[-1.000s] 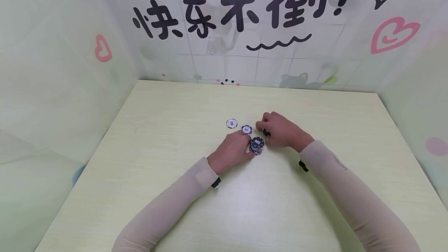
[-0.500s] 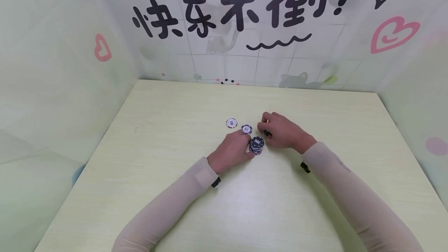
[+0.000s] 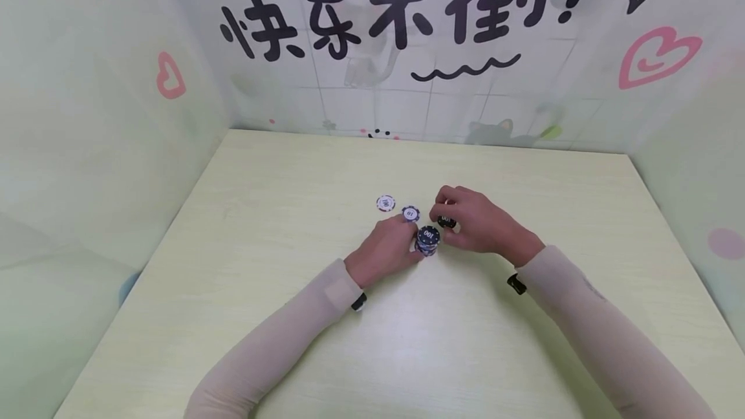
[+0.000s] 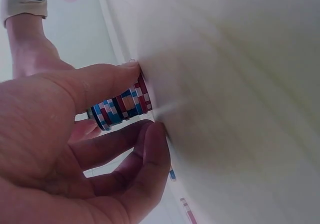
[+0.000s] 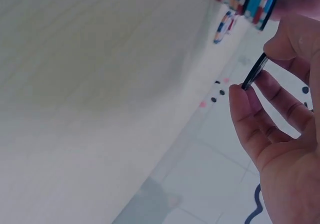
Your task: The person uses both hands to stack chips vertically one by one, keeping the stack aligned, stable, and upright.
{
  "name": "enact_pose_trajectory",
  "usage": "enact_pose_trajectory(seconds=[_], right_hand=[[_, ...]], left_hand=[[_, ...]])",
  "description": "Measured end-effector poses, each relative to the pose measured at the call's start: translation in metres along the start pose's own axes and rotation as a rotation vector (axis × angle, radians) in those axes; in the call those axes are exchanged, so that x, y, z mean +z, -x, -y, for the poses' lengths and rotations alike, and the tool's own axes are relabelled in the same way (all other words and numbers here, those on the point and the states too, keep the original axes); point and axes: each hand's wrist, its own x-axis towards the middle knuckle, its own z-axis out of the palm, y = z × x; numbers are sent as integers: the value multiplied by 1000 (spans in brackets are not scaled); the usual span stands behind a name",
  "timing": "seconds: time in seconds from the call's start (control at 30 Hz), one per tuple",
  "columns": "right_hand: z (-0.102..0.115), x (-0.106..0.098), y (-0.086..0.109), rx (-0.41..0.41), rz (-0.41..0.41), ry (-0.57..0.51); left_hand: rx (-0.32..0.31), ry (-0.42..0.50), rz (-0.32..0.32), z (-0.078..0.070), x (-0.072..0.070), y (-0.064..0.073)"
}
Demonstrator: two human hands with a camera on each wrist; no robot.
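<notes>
A short stack of poker chips [image 3: 428, 238], topped by a black chip marked 100, stands on the table. My left hand [image 3: 384, 247] holds it from the left, thumb on the near side and fingers on the far side. In the left wrist view, red, blue and black edges of the stack [image 4: 120, 107] show between thumb and fingers. Just right of the stack, my right hand [image 3: 483, 224] pinches a single black poker chip [image 3: 446, 220]. The right wrist view shows this chip [image 5: 254, 72] tilted between thumb and fingertips, off the table.
Beyond my left hand lie two loose chips flat on the table [image 3: 279, 225]: a blue-edged chip marked 10 [image 3: 410, 213] and a white chip with red marks [image 3: 385, 203]. A printed curtain [image 3: 372, 102] closes off the back and sides.
My right hand has shifted slightly right with the black chip, whose face now shows more. The left hand and the stack stay in place.
</notes>
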Motion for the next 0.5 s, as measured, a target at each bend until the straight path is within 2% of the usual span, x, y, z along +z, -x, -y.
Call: enact_pose_trajectory(seconds=[0.2,0.5], right_hand=[[13,2,-5,-85,-27,-23],[22,6,-8,-98,-18,-49]], left_hand=[[33,16,-21,1,-1,1],[55,3,-40,2,2,1]])
